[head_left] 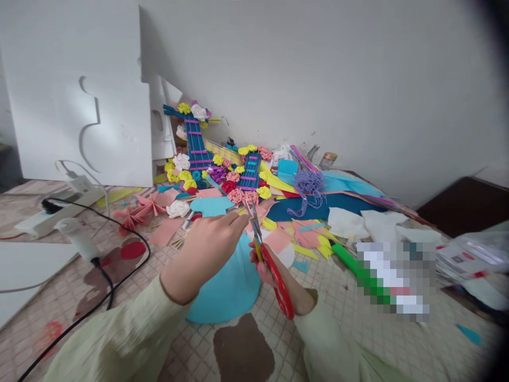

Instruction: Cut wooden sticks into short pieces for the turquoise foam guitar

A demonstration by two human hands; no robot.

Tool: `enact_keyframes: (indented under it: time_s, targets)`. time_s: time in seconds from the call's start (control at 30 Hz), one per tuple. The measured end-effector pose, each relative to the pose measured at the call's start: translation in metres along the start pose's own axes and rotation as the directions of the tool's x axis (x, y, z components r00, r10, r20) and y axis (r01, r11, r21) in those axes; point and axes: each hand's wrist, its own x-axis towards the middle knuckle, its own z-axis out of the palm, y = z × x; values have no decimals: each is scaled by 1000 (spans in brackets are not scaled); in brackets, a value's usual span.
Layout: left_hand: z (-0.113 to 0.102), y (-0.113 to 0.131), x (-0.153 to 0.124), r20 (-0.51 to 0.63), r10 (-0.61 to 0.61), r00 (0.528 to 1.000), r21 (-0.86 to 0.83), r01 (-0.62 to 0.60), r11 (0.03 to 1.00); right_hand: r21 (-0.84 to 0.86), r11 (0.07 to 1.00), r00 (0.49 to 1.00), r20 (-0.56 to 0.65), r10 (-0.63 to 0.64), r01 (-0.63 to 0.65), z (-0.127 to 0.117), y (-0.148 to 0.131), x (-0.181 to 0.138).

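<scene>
A pair of scissors [280, 284] with red and yellow handles points away from me, its blades slightly apart, and my right hand [274, 260] is closed around the handles. Just left of the blades is my left hand [209, 252], palm down, with its fingers pressed together and their tips close to the metal. Whatever the left fingers pinch is hidden behind the hand. Below both hands lies a large light-blue paper piece [228, 292] with a rounded edge. Beyond the left hand is a smaller light-blue paper cutout [212, 206].
Crepe-paper flowers and blue guitar-like necks [194, 140] pile up at the back. Purple yarn [309, 185] lies right of them. A glue gun [77, 239] with its black cable is at left, near a power strip [59, 212]. White boards [79, 106] lean on the wall.
</scene>
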Motion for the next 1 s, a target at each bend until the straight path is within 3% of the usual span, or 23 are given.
enact_keyframes:
  time_s: [0.23, 0.4, 0.53, 0.77, 1.0]
  targets:
    - [7, -4, 0, 25, 56, 998, -16, -55, 998, -4, 1000, 1000, 17, 22, -22, -1, -5, -1]
    - [14, -1, -1, -81, 83, 993, -85, -90, 992, 3, 997, 996, -36, 76, -76, 3, -13, -2]
    - [14, 1, -1, -168, 85, 982, -130, -108, 986, -31, 998, 998, -42, 50, -51, 3, -11, -3]
    - [8, -2, 1, -179, 108, 978, -85, -125, 989, 10, 999, 996, -84, 31, -30, 9, -21, -6]
    - [10, -1, 0, -141, 107, 984, -123, -124, 985, 50, 994, 994, 48, 100, -102, 3, -9, -2]
